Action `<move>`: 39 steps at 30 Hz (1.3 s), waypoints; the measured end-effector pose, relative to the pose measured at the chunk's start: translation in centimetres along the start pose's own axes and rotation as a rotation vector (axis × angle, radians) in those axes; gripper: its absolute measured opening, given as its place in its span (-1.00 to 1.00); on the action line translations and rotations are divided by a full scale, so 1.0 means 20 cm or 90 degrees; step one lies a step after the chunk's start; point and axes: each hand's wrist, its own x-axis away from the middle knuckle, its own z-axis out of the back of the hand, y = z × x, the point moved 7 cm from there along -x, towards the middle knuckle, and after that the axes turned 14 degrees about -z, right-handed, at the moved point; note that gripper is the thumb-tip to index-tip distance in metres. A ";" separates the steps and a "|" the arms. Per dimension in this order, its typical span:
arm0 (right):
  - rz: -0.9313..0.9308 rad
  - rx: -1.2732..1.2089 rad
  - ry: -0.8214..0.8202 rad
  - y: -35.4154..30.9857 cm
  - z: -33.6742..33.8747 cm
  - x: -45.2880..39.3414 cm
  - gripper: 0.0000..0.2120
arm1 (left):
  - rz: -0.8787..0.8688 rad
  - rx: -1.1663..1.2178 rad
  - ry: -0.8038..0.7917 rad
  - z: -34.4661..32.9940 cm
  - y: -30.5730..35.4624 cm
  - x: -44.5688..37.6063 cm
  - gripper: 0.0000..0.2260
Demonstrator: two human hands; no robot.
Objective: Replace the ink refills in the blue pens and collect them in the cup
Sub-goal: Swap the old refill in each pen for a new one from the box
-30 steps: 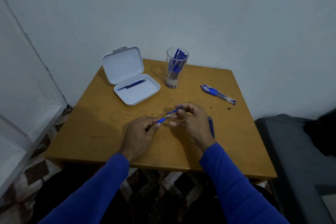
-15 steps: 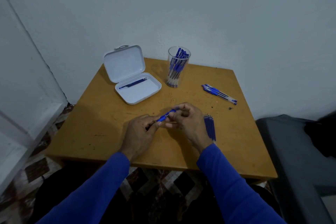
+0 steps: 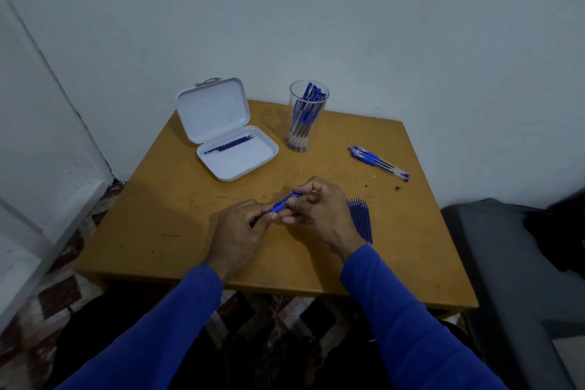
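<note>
Centrally, we note a square wooden surface [image 3: 164, 225], ochre, scuffed and speckled. Our left hand [image 3: 235, 233] and right hand [image 3: 319, 210] meet above its near half, both gripping one blue pen [image 3: 282, 203]. The left grip is curled tight, thumb and fingertips pinching the pen's lower end; the right grip is likewise closed, fingers bent round the upper end. The pen's long axis runs from near-left to far-right, tilted slightly upward; which end is the tip we cannot tell.

Just right of the right hand lies a flat row of slim blue refills [image 3: 361, 220], side by side, pointing away from us. Far centre stands a clear, tall, round cup [image 3: 306, 119], packed with blue pens upright. Right of it, a small cluster of loose pens [image 3: 378, 163] lies diagonally. Far left, a white hinged plastic case [image 3: 226, 133], rounded corners, lid raised, holds thin blue refills.
</note>
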 end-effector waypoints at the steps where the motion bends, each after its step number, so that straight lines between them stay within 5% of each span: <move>1: 0.002 0.007 -0.004 0.00 0.00 0.00 -0.91 | -0.001 -0.002 -0.003 0.00 0.00 0.00 -0.83; 13: 0.004 0.026 0.040 -0.04 0.03 -0.02 -0.80 | 0.014 -0.001 -0.037 -0.03 0.02 -0.04 -0.83; 21: 0.175 0.183 0.243 -0.37 0.19 -0.14 -0.79 | -0.019 -0.147 -0.171 -0.11 -0.07 -0.24 -0.59; 27: 0.296 0.251 0.300 -0.72 0.23 -0.18 -0.78 | -0.108 -0.210 -0.281 -0.25 -0.12 -0.41 -0.55; 39: 0.417 0.098 0.405 -1.12 0.33 -0.27 -0.79 | -0.109 -0.209 -0.314 -0.35 -0.25 -0.44 -0.59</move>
